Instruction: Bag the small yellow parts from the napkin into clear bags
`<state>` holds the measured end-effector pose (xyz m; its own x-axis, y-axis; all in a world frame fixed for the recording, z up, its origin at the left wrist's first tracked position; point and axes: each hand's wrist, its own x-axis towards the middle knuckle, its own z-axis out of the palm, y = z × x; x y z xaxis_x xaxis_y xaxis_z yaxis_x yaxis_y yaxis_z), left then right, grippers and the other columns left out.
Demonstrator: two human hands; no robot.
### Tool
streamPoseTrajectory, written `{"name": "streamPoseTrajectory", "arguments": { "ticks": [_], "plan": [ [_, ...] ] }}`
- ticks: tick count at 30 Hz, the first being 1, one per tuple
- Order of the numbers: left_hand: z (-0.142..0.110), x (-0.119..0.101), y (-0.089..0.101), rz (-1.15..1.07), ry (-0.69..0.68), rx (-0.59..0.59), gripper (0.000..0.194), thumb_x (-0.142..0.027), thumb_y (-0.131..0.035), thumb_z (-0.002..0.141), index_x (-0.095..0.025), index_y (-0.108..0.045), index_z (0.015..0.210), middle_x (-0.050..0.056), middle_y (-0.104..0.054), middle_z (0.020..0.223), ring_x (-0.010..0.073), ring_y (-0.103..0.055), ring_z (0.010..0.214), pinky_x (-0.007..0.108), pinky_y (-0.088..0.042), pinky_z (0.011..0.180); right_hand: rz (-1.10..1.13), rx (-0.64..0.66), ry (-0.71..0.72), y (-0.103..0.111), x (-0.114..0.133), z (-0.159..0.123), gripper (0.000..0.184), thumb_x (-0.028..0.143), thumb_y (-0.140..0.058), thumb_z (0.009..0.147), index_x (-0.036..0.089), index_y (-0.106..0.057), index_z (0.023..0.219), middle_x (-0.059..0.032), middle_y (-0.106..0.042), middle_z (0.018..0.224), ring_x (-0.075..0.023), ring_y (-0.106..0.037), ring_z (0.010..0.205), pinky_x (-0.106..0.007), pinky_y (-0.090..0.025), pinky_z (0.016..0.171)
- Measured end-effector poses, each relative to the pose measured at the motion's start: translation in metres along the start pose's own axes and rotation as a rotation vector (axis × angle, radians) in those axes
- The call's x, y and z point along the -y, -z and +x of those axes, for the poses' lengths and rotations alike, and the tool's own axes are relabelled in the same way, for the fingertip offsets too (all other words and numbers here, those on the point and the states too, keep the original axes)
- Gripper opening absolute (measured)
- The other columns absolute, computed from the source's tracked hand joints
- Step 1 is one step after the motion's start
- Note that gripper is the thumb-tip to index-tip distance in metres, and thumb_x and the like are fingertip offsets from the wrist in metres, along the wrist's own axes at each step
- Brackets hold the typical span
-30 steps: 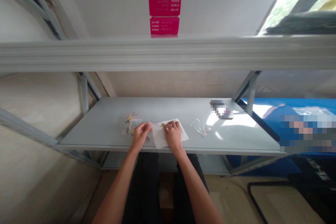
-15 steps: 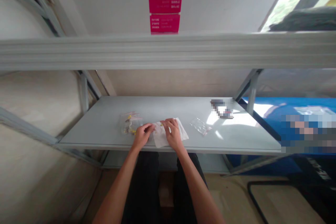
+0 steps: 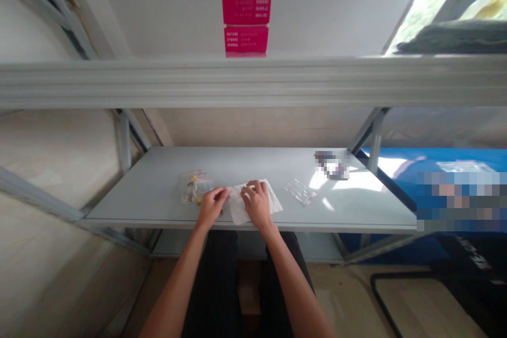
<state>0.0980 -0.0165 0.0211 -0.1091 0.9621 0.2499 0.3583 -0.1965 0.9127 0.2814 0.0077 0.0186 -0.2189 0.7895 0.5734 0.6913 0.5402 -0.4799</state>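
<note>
**Item:** white sheet (image 3: 237, 212), lying at the near edge of the metal shelf (image 3: 130, 206), centre.
**Left hand** (image 3: 212, 208): grip narrow at the sheet's left edge, hold unclear.
**Right hand** (image 3: 257, 205): grip narrow on the sheet, hold unclear.
**Beside:** bag of yellow-tipped parts (image 3: 194, 188), left; clear bag (image 3: 300, 191), right.
**Step, as judged:** working the sheet; next move calls for a sure pinch.

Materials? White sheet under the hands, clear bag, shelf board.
White sheet: matte, creased, maybe paper or soft film, unclear. Clear bag: thin plastic, crinkled with glossy highlights. Shelf board: likely painted steel, pale grey satin, folded front edge.
</note>
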Motion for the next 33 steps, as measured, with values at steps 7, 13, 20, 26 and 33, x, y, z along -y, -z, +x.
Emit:
{"name": "streamPoseTrajectory", "arguments": {
  "ticks": [7,13,20,26,33],
  "plan": [
    [0.002,-0.003,-0.004,0.111,-0.114,0.064,0.035,-0.051,-0.063,0.091,-0.020,-0.079,0.091,0.007,-0.078,0.091,0.0236,-0.069,0.083,0.031,-0.051,0.077,0.293,0.005,0.070,0.007,-0.001,0.003,0.014,0.025,-0.062,0.097,0.023,-0.074,0.091,-0.0077,-0.068,0.102,-0.0227,-0.058,0.099,-0.039,-0.047,0.091],
    [0.001,-0.003,-0.001,0.039,-0.037,0.024,0.041,-0.055,-0.060,0.092,-0.018,-0.078,0.090,0.007,-0.078,0.086,0.0226,-0.069,0.080,0.029,-0.051,0.073,0.127,-0.191,-0.117,0.004,-0.006,-0.002,0.023,0.020,-0.054,0.099,0.022,-0.076,0.094,-0.0091,-0.066,0.099,-0.0244,-0.055,0.097,-0.039,-0.045,0.090],
    [-0.001,-0.006,0.000,0.005,-0.013,0.022,0.040,-0.055,-0.060,0.092,-0.017,-0.075,0.089,0.007,-0.077,0.083,0.0218,-0.070,0.080,0.028,-0.050,0.073,-0.079,-0.120,-0.160,-0.009,-0.014,-0.006,0.015,0.015,-0.064,0.092,0.021,-0.077,0.087,-0.0121,-0.062,0.103,-0.0273,-0.050,0.099,-0.042,-0.041,0.091],
    [-0.001,-0.008,-0.001,0.024,-0.007,0.026,0.041,-0.057,-0.061,0.091,-0.018,-0.076,0.088,0.007,-0.077,0.083,0.0226,-0.070,0.079,0.029,-0.050,0.074,0.120,-0.149,-0.100,0.000,-0.006,-0.002,0.017,0.020,-0.059,0.097,0.021,-0.075,0.093,-0.0102,-0.063,0.103,-0.0253,-0.054,0.100,-0.041,-0.044,0.092],
    [0.001,-0.005,-0.002,0.034,-0.028,0.030,0.042,-0.059,-0.066,0.085,-0.019,-0.078,0.091,0.008,-0.078,0.091,0.0243,-0.068,0.083,0.031,-0.050,0.076,0.409,0.054,0.098,0.007,0.001,0.002,0.024,0.032,-0.056,0.101,0.022,-0.076,0.091,-0.0090,-0.068,0.104,-0.0218,-0.061,0.101,-0.037,-0.049,0.092]
  ]
}}
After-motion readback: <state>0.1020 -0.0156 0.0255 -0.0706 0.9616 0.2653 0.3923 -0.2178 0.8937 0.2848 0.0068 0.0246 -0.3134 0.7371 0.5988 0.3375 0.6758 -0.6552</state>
